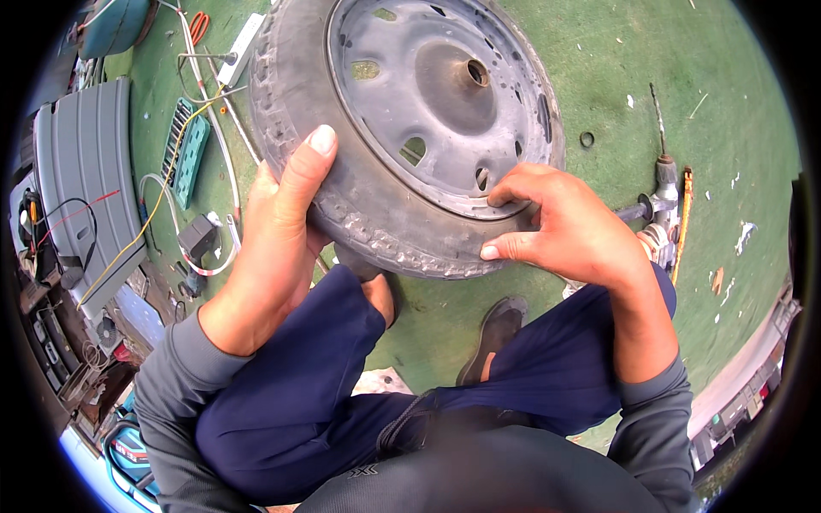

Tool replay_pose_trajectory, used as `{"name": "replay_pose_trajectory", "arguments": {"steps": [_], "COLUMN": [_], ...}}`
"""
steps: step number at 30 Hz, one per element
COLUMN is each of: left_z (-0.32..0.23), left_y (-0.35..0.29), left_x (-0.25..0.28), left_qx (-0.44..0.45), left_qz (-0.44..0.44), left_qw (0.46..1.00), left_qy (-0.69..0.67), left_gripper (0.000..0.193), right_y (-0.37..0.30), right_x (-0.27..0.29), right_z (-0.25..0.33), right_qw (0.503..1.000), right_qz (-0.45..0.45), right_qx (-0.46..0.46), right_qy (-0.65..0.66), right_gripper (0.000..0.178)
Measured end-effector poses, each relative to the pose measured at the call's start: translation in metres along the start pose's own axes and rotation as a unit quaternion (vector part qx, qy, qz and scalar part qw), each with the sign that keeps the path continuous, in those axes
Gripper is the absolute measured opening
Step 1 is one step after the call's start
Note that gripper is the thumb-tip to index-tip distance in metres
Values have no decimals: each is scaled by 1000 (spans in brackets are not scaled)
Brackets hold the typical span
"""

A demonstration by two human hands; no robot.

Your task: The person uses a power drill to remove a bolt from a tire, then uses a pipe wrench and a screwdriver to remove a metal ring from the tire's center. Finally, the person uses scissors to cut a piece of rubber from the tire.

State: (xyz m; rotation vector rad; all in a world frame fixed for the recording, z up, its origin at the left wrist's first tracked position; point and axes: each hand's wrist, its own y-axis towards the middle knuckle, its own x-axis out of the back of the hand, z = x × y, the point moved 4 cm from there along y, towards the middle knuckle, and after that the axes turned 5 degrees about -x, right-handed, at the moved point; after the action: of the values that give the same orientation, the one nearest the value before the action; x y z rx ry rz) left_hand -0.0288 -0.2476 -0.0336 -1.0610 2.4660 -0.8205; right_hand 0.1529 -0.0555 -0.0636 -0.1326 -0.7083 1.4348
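Observation:
A worn grey tyre (291, 103) on a grey steel wheel rim (428, 94) leans tilted against my knees over the green mat. My left hand (278, 231) grips the tyre's tread at its lower left, thumb up along the sidewall. My right hand (564, 227) rests on the lower right of the tyre, fingertips pressed at the edge where the rim meets the rubber. My legs in dark blue trousers are folded below the wheel, a dark sandal (496, 333) showing between them.
A grey plastic case (81, 171), a green socket tray (188, 150), white and yellow cables (218, 128) and a small black box (198, 235) lie at left. A metal tool with an orange handle (671, 214) lies at right. A small ring (587, 138) sits on the mat.

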Motion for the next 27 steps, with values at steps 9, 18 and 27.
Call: {"name": "replay_pose_trajectory", "arguments": {"steps": [9, 18, 27], "left_z": [-1, 56, 118], "left_y": [-8, -5, 49], "left_x": [-8, 29, 79], "left_qx": [18, 96, 161], "left_qz": [11, 33, 14], "left_qw": [1000, 994, 985], "left_qy": [12, -33, -65], "left_gripper": [78, 78, 74], "right_y": [-11, -17, -34], "right_x": [1, -50, -70], "right_z": [-8, -17, -36], "right_qw": [999, 983, 978], "right_qz": [-17, 6, 71], "right_qx": [27, 38, -13], "right_qy": [-36, -181, -197], "right_gripper": [46, 43, 43]}}
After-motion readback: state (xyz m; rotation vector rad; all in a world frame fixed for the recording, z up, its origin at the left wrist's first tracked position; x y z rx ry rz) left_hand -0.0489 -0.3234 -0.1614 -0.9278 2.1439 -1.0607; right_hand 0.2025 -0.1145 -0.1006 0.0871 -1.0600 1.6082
